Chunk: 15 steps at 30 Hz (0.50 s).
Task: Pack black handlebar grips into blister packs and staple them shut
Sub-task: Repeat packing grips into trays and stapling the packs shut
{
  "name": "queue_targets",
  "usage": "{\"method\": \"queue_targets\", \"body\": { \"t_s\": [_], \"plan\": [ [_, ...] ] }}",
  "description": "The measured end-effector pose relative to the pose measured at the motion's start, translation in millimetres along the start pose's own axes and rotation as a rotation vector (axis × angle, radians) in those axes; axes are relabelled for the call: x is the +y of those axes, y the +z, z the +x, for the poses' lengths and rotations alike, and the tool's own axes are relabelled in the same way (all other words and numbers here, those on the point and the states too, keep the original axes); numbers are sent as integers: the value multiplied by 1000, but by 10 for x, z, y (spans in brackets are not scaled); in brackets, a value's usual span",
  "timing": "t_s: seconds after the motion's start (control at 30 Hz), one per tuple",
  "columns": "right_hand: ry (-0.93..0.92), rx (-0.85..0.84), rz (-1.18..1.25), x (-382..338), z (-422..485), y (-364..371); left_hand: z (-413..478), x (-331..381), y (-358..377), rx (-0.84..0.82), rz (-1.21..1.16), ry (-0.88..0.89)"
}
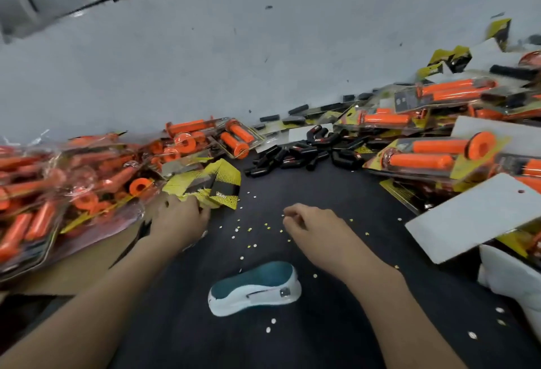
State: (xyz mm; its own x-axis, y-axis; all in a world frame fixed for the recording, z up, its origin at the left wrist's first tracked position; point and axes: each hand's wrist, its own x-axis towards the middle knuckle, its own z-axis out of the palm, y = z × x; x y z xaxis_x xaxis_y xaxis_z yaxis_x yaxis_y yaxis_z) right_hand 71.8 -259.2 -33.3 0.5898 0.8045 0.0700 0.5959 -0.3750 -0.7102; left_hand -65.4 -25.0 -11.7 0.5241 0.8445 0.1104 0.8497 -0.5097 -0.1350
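Black cloth worktop (322, 184) against pale grey wall (263, 46); left hand (178, 218), fingers curled on yellow-black printed cards (215, 182); right hand (311, 229) loosely curled, empty; teal-white stapler (254, 288) near

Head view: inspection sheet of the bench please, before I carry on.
Surface: dark mat, dotted with paper punch-outs.
Job's things: loose black grips piled at the back; yellow cards front left; stapler lying near, untouched.
Clutter: packed orange grips heaped on both sides; white card at right.
Hands: left hand on the yellow cards, grip unclear; right hand loosely curled, empty.
Cables: nothing seen.
Surroundings: grey wall behind.
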Motion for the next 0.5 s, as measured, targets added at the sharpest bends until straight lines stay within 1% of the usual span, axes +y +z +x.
{"method": "queue_targets", "body": {
  "t_s": [0.07,0.13,0.23,0.37,0.43,0.5],
  "plan": [
    [0,-1,-15,-5,27,37,38,-43,65,-85,-34,-45],
    [-5,-8,-30,-2,44,69,60,-91,84,-97,-88,-68],
    [-8,-20,-41,7,50,93,57,-167,90,-44,-156,-30],
    [-17,-21,-45,19,35,89,9,-217,-16,2,-240,-37],
    [-21,-22,-55,24,31,83,-6,-225,-68,78,-263,-16],
    [-23,-22,-63,26,26,76,-30,-227,-116,143,-337,-15]
  ]
}}
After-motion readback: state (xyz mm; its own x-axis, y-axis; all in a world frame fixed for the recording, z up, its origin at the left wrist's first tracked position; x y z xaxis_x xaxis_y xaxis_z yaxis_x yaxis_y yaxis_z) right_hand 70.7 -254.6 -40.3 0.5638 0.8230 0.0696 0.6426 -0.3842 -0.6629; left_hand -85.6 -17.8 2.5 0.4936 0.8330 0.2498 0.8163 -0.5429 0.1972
